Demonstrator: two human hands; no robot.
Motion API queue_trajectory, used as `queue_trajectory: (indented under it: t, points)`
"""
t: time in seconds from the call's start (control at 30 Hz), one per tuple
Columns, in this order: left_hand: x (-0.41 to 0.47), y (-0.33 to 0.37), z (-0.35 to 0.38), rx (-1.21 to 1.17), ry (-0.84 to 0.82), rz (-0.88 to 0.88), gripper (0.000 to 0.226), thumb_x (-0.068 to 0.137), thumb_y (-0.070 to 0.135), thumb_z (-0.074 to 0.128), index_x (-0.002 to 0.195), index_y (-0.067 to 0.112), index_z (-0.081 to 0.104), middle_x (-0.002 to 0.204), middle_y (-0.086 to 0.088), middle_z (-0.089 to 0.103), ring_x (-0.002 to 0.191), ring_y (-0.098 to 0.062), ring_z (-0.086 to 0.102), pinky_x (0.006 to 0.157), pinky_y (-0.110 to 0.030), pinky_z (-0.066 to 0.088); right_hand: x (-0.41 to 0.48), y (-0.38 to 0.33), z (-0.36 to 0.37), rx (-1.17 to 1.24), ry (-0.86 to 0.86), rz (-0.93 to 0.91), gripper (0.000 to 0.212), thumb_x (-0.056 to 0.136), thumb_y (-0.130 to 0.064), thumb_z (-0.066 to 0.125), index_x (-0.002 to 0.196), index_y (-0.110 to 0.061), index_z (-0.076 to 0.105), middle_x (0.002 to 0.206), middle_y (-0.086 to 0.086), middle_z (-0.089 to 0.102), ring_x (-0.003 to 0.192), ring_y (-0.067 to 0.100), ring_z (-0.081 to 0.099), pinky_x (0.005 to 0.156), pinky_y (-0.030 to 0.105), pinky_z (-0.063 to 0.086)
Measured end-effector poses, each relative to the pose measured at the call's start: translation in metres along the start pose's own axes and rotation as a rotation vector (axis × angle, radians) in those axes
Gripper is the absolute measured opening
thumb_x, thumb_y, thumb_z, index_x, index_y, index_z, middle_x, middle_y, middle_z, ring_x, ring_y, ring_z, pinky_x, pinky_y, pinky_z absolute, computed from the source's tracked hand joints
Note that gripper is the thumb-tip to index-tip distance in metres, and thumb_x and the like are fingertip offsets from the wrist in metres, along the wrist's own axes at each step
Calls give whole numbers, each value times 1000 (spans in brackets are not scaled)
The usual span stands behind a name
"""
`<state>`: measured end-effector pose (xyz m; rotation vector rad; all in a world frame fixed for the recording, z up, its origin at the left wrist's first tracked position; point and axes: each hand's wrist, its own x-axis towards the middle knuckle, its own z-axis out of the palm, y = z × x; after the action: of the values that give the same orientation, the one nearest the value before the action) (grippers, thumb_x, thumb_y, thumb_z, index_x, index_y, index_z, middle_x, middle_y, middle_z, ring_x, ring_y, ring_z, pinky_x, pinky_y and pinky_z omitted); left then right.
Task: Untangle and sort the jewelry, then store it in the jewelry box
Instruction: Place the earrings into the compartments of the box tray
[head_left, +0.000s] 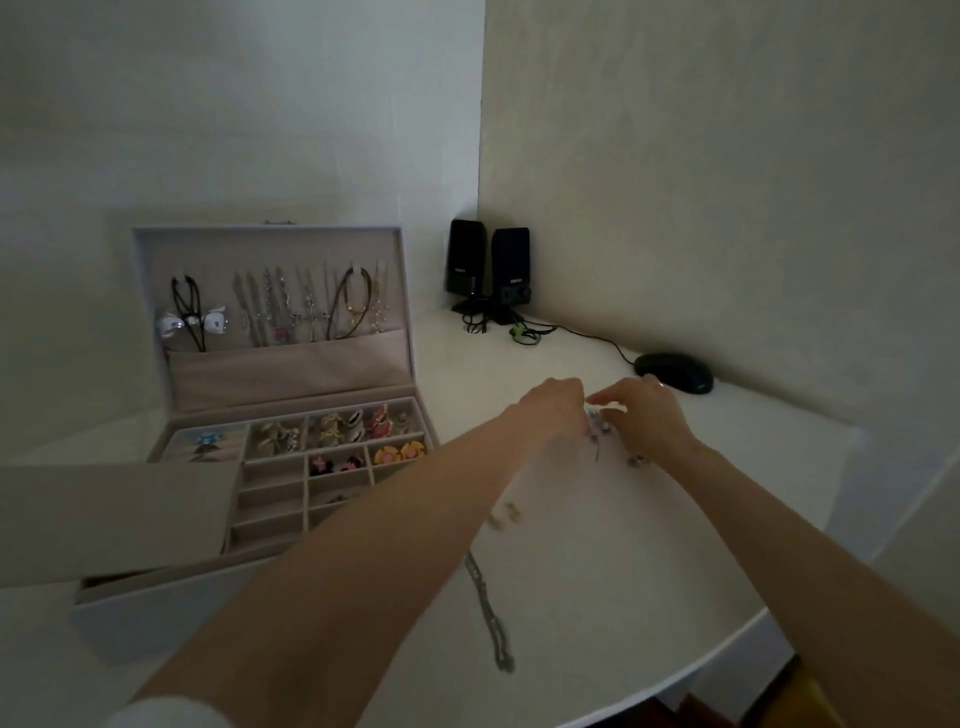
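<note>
- Jewelry box (285, 369) stands open at far left.
- Loose chain (488, 613) lies near, on the table (623, 545).
- Left hand (553, 410), fingers curled, pinches the tangled jewelry (596, 431) right of the box.
- Right hand (649, 418) pinches the tangle's right side.

Jewelry box (156, 618) sits on the left of the counter (623, 545), lid (270, 249) propped up behind the tray with necklaces (291, 306) hanging in it. Speakers (488, 270) are tucked in the back corner, mouse (674, 372) to their right by the wall. Tangle of jewelry (597, 431) is mid-counter, small pieces (504, 514) in front of it, and a chain (488, 613) nearer the front edge.
</note>
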<state>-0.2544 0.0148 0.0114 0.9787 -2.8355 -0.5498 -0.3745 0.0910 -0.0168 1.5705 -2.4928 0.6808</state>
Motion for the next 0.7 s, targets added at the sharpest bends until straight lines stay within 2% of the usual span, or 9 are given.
queue_trajectory:
  t: [0.1,0.23,0.4,0.47,0.53,0.6,0.7]
  points:
    - [18,-1,9,32,2,8,36,91,23,57,125,9,55,127,-13,54,117,-30,51,91,-36,45,6,-3,4,-192,-49,-48,28,95,-21,51,118,-26,67,110,4,67,109,25,49,90,33,37]
    - [23,-2,15,111,13,18,24,90,13,55,112,7,62,117,-14,60,107,-31,57,79,-33,45,9,-4,8,-174,-67,-45,25,92,-16,54,109,-20,72,104,6,70,99,24,59,82,28,39]
    - [0,-9,-11,115,21,36,24,85,17,64,108,10,64,113,-8,63,104,-26,60,85,-35,50,4,-22,-10,260,-18,55,8,82,-10,69,88,-10,75,85,5,72,81,16,66,80,27,50]
    - [-19,-15,-30,20,58,66,15,84,17,66,98,10,64,107,-9,66,97,-25,64,86,-36,52,-5,-38,-23,476,-13,55,4,82,-7,70,84,-8,73,74,2,69,65,8,65,69,19,51]
    - [-43,-25,-48,-136,79,89,6,85,12,66,84,14,59,95,-7,67,89,-23,68,79,-32,55,-14,-55,-36,630,-30,27,4,82,-5,70,82,-9,70,70,1,68,55,2,64,59,11,50]
    - [-70,-36,-63,-308,74,77,15,86,9,66,79,16,54,89,-5,66,84,-19,68,72,-27,55,-23,-74,-46,728,-48,-5,6,82,-4,69,83,-10,71,70,3,69,57,3,65,59,12,51]
    - [-114,-54,-82,-476,93,65,12,87,11,66,82,13,55,89,-7,71,80,-12,68,66,-19,54,-35,-103,-56,822,-83,-45,7,81,-4,70,84,-11,72,70,3,70,61,6,65,59,14,51]
